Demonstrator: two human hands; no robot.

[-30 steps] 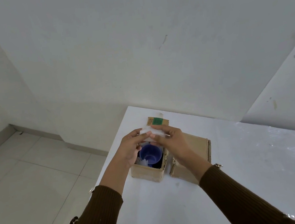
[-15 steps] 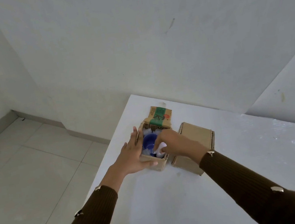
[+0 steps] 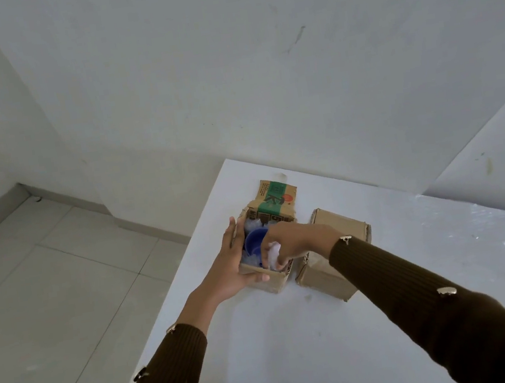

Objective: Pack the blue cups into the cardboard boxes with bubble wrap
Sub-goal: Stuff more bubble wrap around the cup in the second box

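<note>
Left hand [image 3: 233,268] was flat against the left wall of the open box [image 3: 273,282], fingers straight and together, thumb laid along the near wall. Right hand [image 3: 297,240] was reaching in from the right, fingers curled and pinching a wad of bubble wrap [image 3: 274,254] at the near right corner. And there was the cup [image 3: 254,239], blue, sitting inside the open box towards its left side, with more white wrap showing behind it and in front.

The flap [image 3: 276,197] stood up at the far side, tilted back. It carried a green band with a dark mark that could have been a letter and a reddish spot beside it. Lines of small print ran down its left edge and below the band, too small to read.

Just to the right was the shut box [image 3: 325,281], plain brown, with no label visible, and the right forearm crossed over it. Both boxes sat on the white table [image 3: 299,347], near its left edge.
</note>
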